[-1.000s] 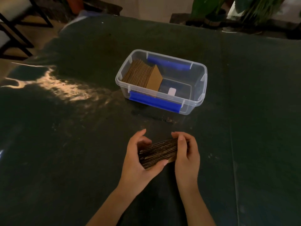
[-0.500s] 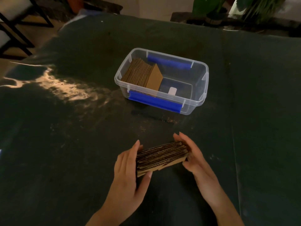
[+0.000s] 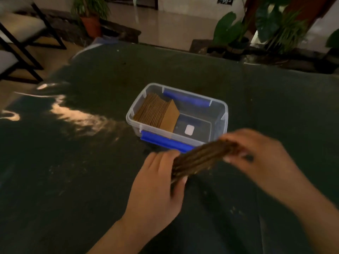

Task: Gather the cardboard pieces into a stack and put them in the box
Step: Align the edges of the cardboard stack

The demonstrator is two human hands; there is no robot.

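Observation:
A stack of brown cardboard pieces (image 3: 200, 158) is held off the table between both hands, tilted with its right end higher. My left hand (image 3: 157, 186) grips its near left end and my right hand (image 3: 256, 153) grips its far right end; both are blurred by motion. Just beyond them stands a clear plastic box (image 3: 224, 110) with blue latches. A row of cardboard pieces (image 3: 156, 111) leans on edge in the box's left half. The box's right half shows only a small white label on the bottom.
The table (image 3: 73, 180) is covered in dark cloth, with a bright glare patch at the left. Chairs (image 3: 20, 39) stand off the far left corner. Potted plants (image 3: 275, 28) line the floor behind the far edge.
Both hands have lifted the stack off the table and carried it forward and right toward the box's near edge. The view has tilted up.

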